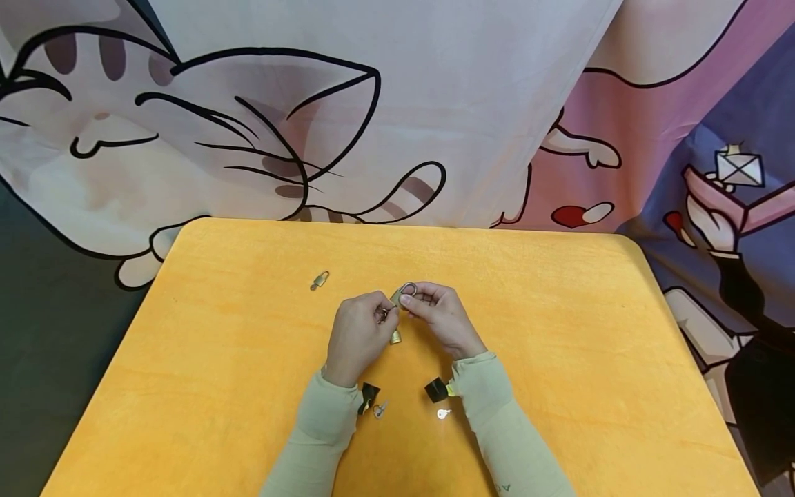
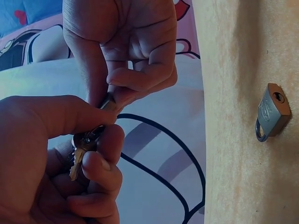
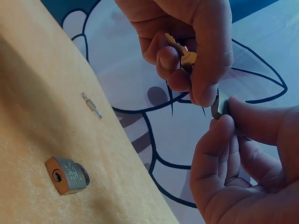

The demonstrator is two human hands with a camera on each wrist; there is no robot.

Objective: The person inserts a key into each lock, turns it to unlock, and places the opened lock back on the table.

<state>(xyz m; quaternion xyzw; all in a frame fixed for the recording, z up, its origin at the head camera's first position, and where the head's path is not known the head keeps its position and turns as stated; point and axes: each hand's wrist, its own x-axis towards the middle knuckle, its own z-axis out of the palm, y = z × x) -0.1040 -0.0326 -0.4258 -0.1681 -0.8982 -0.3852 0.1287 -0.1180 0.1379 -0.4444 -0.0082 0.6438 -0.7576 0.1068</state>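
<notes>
Two light green sleeves (image 1: 323, 421), nearest, reaching in over a yellow tabletop (image 1: 205, 407).

One key with a ring (image 1: 380, 410), loose, lying between the forearms; one single key (image 1: 444, 414), also loose, to its right.

One padlock (image 1: 395, 337), brass-coloured, on the tabletop just below the hands; keyhole visible in both wrist views.

One left hand (image 1: 360, 337), fingers curled about a bunch of keys (image 2: 78, 161), one gold blade jutting out; thumb and forefinger come together at the lower end of the held padlock.

One right hand (image 1: 442, 319), thumb and fingers pinching that held padlock (image 1: 396, 297), which is raised off the tabletop, shackle uppermost. Whether a key sits in it cannot be told; the fingers cover the spot.

Handling note: the step appears to be working a key at this lock. Best keep the body firmly pinched, line the blade up straight with the slot, fold spare keys clear, and turn gently, never forcing.

One smaller-looking padlock (image 1: 320, 279), farther off, lying flat.

One cartoon-cat cloth (image 1: 472, 124), behind all.
</notes>
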